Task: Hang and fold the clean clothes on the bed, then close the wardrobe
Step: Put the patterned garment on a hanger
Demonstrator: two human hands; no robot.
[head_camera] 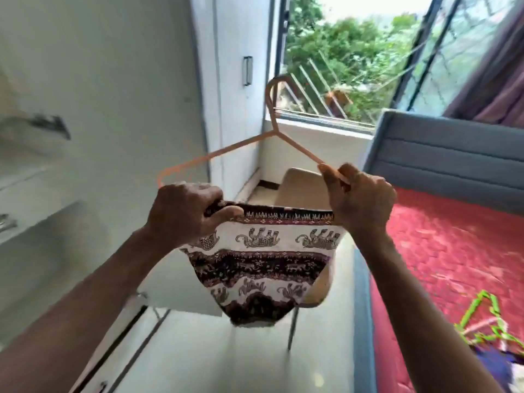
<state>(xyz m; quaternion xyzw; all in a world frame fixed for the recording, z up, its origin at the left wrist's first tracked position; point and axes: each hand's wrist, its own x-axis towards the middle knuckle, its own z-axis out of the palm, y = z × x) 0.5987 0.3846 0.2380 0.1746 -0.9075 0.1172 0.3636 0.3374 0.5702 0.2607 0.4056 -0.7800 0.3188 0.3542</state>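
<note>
Now both hands (187, 214) (360, 199) grip hanger (238, 146) w/ cloth (261, 259) above chair (303, 188).

Hanger (241, 148): thin, smooth, orange, with the look of plastic. Garment (261, 265): woven cloth, matt, printed with elephant bands in cream and dark maroon. Bed cover (453, 251): red cloth, textured, matt. Headboard (453, 154): blue padded fabric, ribbed. Wardrobe door (113, 80): smooth white panel, slight sheen, with a metal handle (247, 70). Floor (212, 350): glossy, reflective tile.
</note>
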